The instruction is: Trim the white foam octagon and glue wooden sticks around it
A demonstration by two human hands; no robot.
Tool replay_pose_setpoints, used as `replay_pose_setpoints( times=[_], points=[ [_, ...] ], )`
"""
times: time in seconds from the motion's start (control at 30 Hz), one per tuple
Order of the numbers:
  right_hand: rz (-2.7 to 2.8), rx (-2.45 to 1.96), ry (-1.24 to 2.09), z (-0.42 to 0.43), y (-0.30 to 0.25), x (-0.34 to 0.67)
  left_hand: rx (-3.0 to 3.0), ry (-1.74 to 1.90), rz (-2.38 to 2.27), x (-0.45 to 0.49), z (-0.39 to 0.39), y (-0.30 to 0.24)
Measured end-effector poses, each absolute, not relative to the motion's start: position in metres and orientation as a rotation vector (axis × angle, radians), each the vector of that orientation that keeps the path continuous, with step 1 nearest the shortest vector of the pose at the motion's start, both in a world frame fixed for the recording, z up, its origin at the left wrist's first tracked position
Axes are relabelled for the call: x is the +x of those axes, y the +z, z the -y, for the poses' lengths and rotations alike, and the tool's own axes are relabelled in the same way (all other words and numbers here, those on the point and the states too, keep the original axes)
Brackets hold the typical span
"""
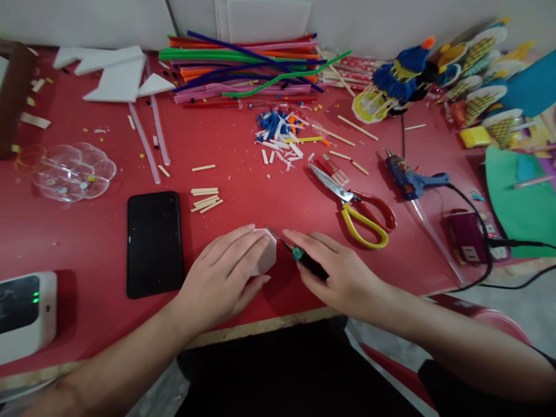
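Note:
My left hand (226, 269) lies over a small white foam block (267, 255), fingers stretched across its top and the thumb along its near side, holding it against the table. The block has angled edges, and most of it is hidden under the fingers. In my right hand (334, 269) is a screwdriver (310, 263) with a black and green handle, the index finger reaching along its thin metal shaft. Its tip is close to the block's far right corner; whether they touch I cannot tell. Short wooden sticks (205, 200) lie beyond my left hand.
Scissors (347, 202) and a glue gun (408, 176) with a cord lie to the right. A black phone (154, 243) is left of my hands. Pipe cleaners (247, 63), foam scraps (115, 75) and a blue craft figure (399, 75) stand at the back.

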State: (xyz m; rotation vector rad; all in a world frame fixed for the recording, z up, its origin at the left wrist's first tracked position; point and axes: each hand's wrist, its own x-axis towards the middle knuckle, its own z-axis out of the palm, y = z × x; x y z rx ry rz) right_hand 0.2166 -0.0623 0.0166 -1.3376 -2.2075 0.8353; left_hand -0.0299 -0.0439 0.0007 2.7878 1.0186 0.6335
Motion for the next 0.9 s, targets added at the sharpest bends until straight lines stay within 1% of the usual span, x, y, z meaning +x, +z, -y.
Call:
replay_pose_setpoints(
  times=[0.13, 0.73, 0.9],
  points=[
    [2.259, -1.285, 0.808, 0.0643, 0.0132, 0.2143, 2.803, 0.569, -0.983, -0.0270, 0.0432, -0.0023],
    [2.324, -1.307, 0.834, 0.0650, 0.0144, 0.2127, 2.754, 0.540, -1.020, -0.0250, 0.0440, -0.0051],
    [2.395, -1.355, 0.732, 0.0662, 0.0194, 0.2082, 2.769, 0.548, -1.020, -0.0253, 0.0438, -0.0030]
  ],
)
